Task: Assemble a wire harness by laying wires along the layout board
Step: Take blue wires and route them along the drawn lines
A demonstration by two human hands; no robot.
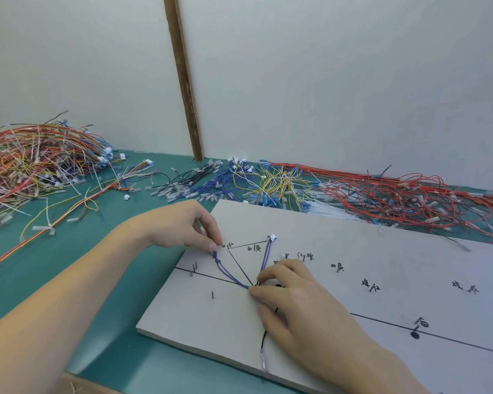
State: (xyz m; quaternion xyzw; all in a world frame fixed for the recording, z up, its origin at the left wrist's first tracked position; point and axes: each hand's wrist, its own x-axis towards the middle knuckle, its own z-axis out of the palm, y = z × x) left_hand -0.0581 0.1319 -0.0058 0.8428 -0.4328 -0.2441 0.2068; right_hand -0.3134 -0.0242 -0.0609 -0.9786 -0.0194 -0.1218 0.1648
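Pinched between thumb and forefinger of the left hand (194, 227), one end of the blue wire (228, 273) was held at a peg near the upper left corner of the layout board (353, 245), just beside a handwritten label. The right hand (296, 297) had its fingertips closed together on the bend of the same wire, at the point in the middle of the frame where the drawn lines meet. From there the wire went up again to a small white connector (273, 237) at the top of the drawn triangle, so it made a V on the board.

A black wire (268, 328) ran out from under the right hand toward the lower edge of the board; I could not tell if the hand also held it.

What could go wrong, in my judgement: the wire looked thin and springy, so if the left hand lets go before the end is hooked on its peg, it may jump off the line. A hard pull from the left side may drag the bend off its pin or move the white connector. The loose wire piles (40, 160) along the upper part of the green table (103, 280) lay near the board edge and could catch a sleeve or hand.
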